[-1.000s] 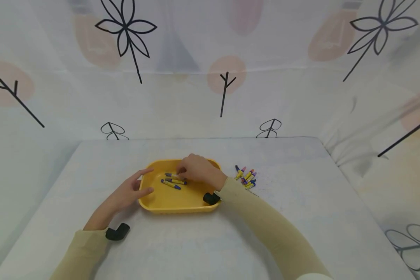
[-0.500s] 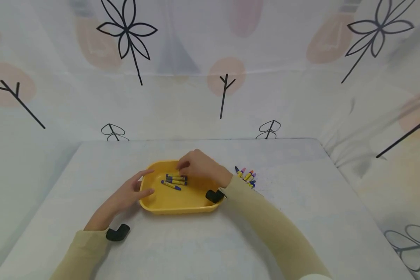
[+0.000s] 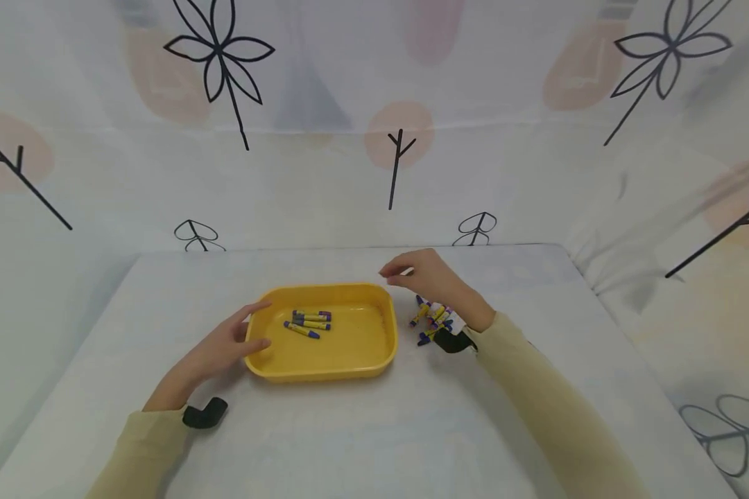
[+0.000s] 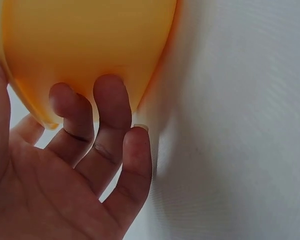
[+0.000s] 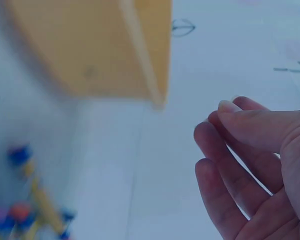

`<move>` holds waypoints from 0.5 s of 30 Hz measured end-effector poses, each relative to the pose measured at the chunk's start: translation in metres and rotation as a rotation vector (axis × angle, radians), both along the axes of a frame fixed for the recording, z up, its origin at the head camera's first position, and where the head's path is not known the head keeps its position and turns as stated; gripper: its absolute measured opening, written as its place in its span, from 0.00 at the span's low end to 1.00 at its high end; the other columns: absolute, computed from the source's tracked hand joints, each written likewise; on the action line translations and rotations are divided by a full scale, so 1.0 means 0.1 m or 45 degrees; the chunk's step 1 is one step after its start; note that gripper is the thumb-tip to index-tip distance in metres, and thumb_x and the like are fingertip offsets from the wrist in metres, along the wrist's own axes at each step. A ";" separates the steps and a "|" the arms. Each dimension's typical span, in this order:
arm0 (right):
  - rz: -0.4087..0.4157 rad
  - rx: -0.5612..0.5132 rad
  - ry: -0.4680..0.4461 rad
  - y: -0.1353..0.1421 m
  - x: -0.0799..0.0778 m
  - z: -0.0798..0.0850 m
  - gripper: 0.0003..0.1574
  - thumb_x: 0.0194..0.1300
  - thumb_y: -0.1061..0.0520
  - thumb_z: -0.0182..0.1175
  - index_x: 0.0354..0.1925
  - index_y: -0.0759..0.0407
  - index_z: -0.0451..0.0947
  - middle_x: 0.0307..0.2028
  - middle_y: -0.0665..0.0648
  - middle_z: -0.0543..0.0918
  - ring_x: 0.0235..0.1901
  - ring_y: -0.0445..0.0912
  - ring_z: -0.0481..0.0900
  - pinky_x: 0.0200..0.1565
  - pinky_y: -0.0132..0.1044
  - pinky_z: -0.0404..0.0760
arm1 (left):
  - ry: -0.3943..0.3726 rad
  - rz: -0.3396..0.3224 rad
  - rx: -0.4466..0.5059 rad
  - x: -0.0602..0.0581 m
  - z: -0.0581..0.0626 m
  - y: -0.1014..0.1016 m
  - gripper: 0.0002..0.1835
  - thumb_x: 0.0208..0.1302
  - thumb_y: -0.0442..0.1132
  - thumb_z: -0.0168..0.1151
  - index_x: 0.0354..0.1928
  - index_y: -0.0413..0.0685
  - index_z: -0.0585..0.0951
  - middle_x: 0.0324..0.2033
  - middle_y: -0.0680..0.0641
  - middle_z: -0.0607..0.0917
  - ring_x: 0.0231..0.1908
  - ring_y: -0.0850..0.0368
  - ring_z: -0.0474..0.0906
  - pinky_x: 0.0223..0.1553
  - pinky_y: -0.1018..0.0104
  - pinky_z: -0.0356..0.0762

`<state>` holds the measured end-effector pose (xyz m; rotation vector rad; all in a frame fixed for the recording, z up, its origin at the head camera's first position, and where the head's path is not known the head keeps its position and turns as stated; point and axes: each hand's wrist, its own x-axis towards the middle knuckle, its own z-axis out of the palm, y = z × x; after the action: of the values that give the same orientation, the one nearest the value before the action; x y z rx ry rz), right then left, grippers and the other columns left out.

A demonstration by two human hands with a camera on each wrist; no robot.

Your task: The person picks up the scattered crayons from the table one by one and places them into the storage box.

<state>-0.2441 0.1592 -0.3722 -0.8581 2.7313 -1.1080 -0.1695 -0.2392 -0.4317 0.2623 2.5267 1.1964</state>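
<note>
A shallow yellow tray [image 3: 337,367] stands in the middle of the table. Several crayons [image 3: 302,330] with yellow wrappers and blue or purple ends lie in its left half. My left hand [image 3: 221,350] holds the tray's left end, thumb and index finger over the rim; in the left wrist view the other fingers [image 4: 111,102] bend against the outer wall. To the right of the tray, my right hand [image 3: 433,277] hovers near a pile of crayons [image 3: 421,315], partly behind the wrist. The right wrist view has its fingers [image 5: 212,182] loosely bent and holding nothing.
A white cloth covers the table [image 3: 324,443]. Behind it hangs a pale fabric backdrop [image 3: 324,194] with flower and twig drawings. Dark wrist mounts [image 3: 204,414] sit on both sleeves.
My right hand has left the inside of the tray and moved right to above the crayon pile. The crayons in the tray stay put. My left hand keeps its place on the tray.
</note>
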 end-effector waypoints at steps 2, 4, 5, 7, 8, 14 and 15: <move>-0.052 0.013 -0.016 0.20 0.05 -0.04 0.12 0.67 0.61 0.66 0.49 0.58 0.85 0.45 0.55 0.87 0.44 0.45 0.84 0.47 0.38 0.84 | 0.014 -0.012 -0.004 0.01 0.01 -0.01 0.41 0.67 0.52 0.65 0.77 0.60 0.56 0.67 0.31 0.70 0.60 0.37 0.73 0.60 0.36 0.68; -0.101 0.046 -0.036 0.38 0.11 -0.10 0.14 0.66 0.61 0.66 0.50 0.59 0.85 0.46 0.57 0.86 0.43 0.47 0.84 0.46 0.40 0.84 | 0.027 -0.020 -0.002 0.01 0.03 -0.02 0.41 0.67 0.50 0.65 0.77 0.59 0.57 0.66 0.31 0.71 0.56 0.40 0.76 0.58 0.41 0.72; -0.114 0.064 -0.042 0.46 0.14 -0.13 0.14 0.66 0.62 0.66 0.50 0.60 0.85 0.47 0.58 0.86 0.43 0.49 0.84 0.46 0.42 0.84 | 0.030 -0.022 0.000 0.01 0.04 -0.02 0.40 0.68 0.49 0.65 0.77 0.59 0.57 0.65 0.31 0.72 0.54 0.42 0.76 0.56 0.44 0.74; -0.109 0.108 -0.036 0.61 0.20 -0.20 0.16 0.65 0.64 0.66 0.52 0.61 0.84 0.48 0.58 0.86 0.45 0.51 0.83 0.47 0.45 0.84 | 0.037 -0.026 0.004 0.01 0.04 -0.03 0.40 0.68 0.47 0.65 0.77 0.59 0.57 0.64 0.32 0.73 0.49 0.45 0.77 0.52 0.50 0.76; -0.095 0.125 -0.029 0.67 0.23 -0.23 0.17 0.64 0.64 0.67 0.52 0.60 0.84 0.49 0.58 0.86 0.47 0.52 0.83 0.48 0.46 0.83 | 0.035 -0.027 0.016 0.02 0.04 -0.03 0.40 0.67 0.46 0.65 0.77 0.59 0.57 0.64 0.32 0.73 0.48 0.46 0.77 0.51 0.52 0.77; -0.039 0.200 -0.022 0.92 0.32 -0.43 0.20 0.61 0.66 0.68 0.53 0.61 0.83 0.51 0.57 0.85 0.52 0.54 0.80 0.52 0.52 0.80 | 0.008 -0.001 0.058 0.01 0.01 -0.01 0.40 0.67 0.45 0.65 0.77 0.58 0.57 0.65 0.31 0.71 0.53 0.44 0.77 0.57 0.44 0.74; -0.050 0.216 -0.026 0.94 0.32 -0.45 0.21 0.61 0.66 0.69 0.53 0.61 0.83 0.52 0.58 0.85 0.52 0.54 0.80 0.52 0.52 0.80 | 0.003 0.006 0.061 0.00 0.00 -0.01 0.40 0.67 0.45 0.65 0.77 0.59 0.57 0.65 0.31 0.71 0.54 0.44 0.77 0.58 0.43 0.73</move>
<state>-0.2119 0.2528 -0.4170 -0.7686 2.7870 -0.8701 -0.1692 -0.2401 -0.4318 0.2699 2.5046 1.2607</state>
